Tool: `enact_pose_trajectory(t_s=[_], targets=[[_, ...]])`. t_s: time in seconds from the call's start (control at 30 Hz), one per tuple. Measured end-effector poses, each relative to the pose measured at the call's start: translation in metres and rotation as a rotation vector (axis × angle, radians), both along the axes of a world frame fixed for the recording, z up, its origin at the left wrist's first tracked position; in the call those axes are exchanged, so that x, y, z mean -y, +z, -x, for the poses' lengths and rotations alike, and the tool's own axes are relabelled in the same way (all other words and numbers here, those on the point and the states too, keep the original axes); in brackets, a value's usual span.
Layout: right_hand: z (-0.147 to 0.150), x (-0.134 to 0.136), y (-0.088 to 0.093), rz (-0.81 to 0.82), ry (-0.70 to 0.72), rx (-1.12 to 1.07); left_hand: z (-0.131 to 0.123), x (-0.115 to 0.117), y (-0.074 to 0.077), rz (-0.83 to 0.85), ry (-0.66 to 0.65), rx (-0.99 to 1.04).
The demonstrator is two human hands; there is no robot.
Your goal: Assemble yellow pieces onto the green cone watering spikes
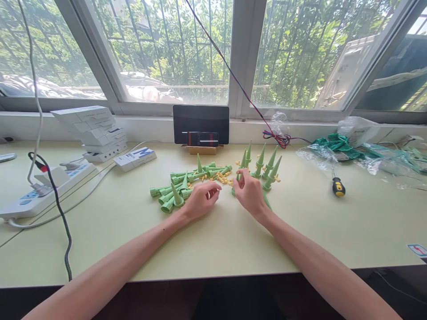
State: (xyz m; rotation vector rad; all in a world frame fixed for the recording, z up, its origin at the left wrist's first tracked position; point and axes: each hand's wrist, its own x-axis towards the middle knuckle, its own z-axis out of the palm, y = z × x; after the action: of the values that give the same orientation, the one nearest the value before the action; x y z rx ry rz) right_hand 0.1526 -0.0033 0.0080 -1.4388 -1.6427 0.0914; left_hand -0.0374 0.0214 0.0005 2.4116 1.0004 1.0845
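My left hand (202,198) rests low over the table, its fingers loosely curled and a little apart, with nothing visible in them. Just left of it lies a pile of green plastic plant-watering spikes (171,195), some cones standing point up. Small yellow valves (224,178) are heaped beyond its fingertips. My right hand (249,194) is closed around an upright green spike, mostly hidden by the fingers. Behind and right of that hand, several green spikes (273,173) stand upright with yellow valves at their sides. Another green spike (267,201) lies partly behind the right wrist.
A tablet (200,122) and a phone (202,139) lean at the window. White boxes (96,131) are stacked at left, near a power strip (50,191). A screwdriver (338,186) and plastic bags (336,144) lie at right. The table's front edge (213,276) crosses below my arms.
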Motion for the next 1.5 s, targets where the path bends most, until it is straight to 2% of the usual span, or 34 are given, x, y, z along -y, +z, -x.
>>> enact_pose_trajectory(t_s=[0.27, 0.37, 0.5, 0.63, 0.97, 1.13, 1.5], targets=[[0.005, 0.008, 0.006, -0.189, -0.008, -0.147, 0.000, 0.000, -0.001, 0.008, -0.023, 0.002], [0.009, 0.012, 0.004, -0.228, 0.048, -0.144, 0.000, 0.001, -0.001, 0.007, -0.028, -0.005], [0.015, 0.014, -0.003, -0.052, 0.280, 0.019, 0.000, 0.001, -0.001, 0.018, -0.029, -0.051], [0.018, 0.013, -0.008, 0.128, 0.364, 0.170, 0.000, -0.001, -0.003, 0.001, 0.009, -0.051], [0.019, 0.011, -0.012, 0.246, 0.382, 0.348, 0.001, -0.001, -0.004, 0.037, 0.048, -0.050], [0.019, 0.011, -0.012, 0.264, 0.371, 0.361, 0.000, 0.000, -0.003, 0.050, 0.045, -0.049], [0.019, 0.012, -0.012, 0.302, 0.196, 0.379, 0.000, 0.006, -0.003, 0.110, -0.086, -0.108]])
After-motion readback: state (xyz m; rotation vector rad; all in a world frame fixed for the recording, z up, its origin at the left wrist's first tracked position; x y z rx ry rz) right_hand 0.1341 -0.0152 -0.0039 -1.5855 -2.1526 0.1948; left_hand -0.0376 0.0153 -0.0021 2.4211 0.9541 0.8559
